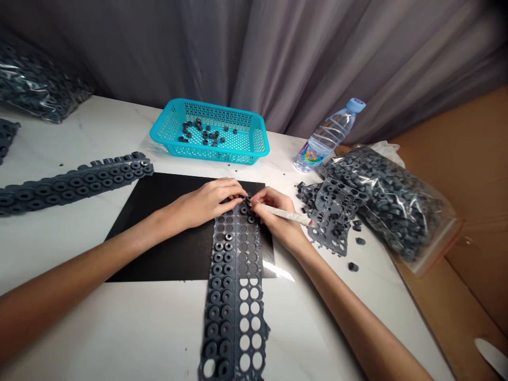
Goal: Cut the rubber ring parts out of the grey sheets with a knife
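Observation:
A long dark grey rubber sheet (237,254) runs across a black mat (174,254) toward me, with rows of round rings on its left half and many open holes on its right. My left hand (216,200) is closed at the sheet's far end, thumb and fingertips pinched on it. My right hand (278,209) grips a white pen-like tool (291,215) whose reddish end points right. The tool's working tip is hidden by the right fingers, close beside the left fingertips. A few rings (244,210) sit in the sheet just below both hands.
A turquoise basket (210,153) holding small black rubber pieces stands behind the mat. A water bottle (327,137), a scrap rubber sheet (333,211) and a clear bag of rubber pieces (397,203) are on the right. Another ringed strip (75,182) and bag (39,79) lie left.

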`<state>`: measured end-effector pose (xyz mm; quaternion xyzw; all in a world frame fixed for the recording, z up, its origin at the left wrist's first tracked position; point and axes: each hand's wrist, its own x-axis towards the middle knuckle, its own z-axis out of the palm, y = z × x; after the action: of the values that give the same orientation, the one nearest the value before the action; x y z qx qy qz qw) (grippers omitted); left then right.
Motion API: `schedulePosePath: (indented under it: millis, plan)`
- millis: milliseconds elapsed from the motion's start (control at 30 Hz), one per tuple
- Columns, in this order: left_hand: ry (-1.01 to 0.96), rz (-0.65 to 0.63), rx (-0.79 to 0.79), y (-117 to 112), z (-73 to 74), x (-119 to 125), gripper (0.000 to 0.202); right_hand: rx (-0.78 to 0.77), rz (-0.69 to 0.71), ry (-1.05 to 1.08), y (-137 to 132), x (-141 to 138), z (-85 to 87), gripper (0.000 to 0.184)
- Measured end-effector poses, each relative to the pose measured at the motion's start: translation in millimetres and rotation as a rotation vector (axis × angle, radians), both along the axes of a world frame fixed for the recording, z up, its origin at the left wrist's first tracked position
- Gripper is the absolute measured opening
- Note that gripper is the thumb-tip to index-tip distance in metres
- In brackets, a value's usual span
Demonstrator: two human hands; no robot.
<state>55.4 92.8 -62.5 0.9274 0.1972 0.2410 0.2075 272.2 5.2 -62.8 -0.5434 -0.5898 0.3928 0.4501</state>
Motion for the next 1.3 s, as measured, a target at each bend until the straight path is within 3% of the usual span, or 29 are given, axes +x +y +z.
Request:
schedulePosePath:
  millis: [200,333,433,567,633,700,900,1100,1300]
  plan:
    - [0.133,0.009,0.288,-9,1.7,1,0.022,0.057,0.007,-0.057,-2,-2,1.7,0.003]
    - [0.200,0.017,0.346,-17,-1.7,5,0.026,0.077,0.012,-0.111,-4,-5,2.6,0.006]
    - [0.044,0.126,0.168,-19,-5.1,10,0.024,0.097,0.011,-0.174,-6,-7,3.9,0.009]
    - [-0.420,0.437,-0.548,-14,-7.6,18,0.022,0.098,0.004,-0.229,-8,-9,6.1,0.012]
    - [-0.585,0.446,-0.826,-10,-7.5,20,0.027,0.084,0.002,-0.209,-8,-9,6.8,0.011]
    - [-0.680,0.414,-0.954,-8,-6.9,21,0.028,0.066,-0.005,-0.187,-8,-8,7.0,0.010]
    - [-0.825,0.489,-1.093,-1,-4.2,18,0.020,0.037,-0.005,-0.133,-6,-7,5.0,0.008]
    - [-0.645,0.270,-1.024,1,-3.1,9,0.027,0.034,-0.010,-0.059,-3,-3,0.6,0.006]
    - [-0.454,0.151,-0.858,-5,-2.3,3,0.026,0.013,-0.032,-0.006,-2,0,-3.4,0.005]
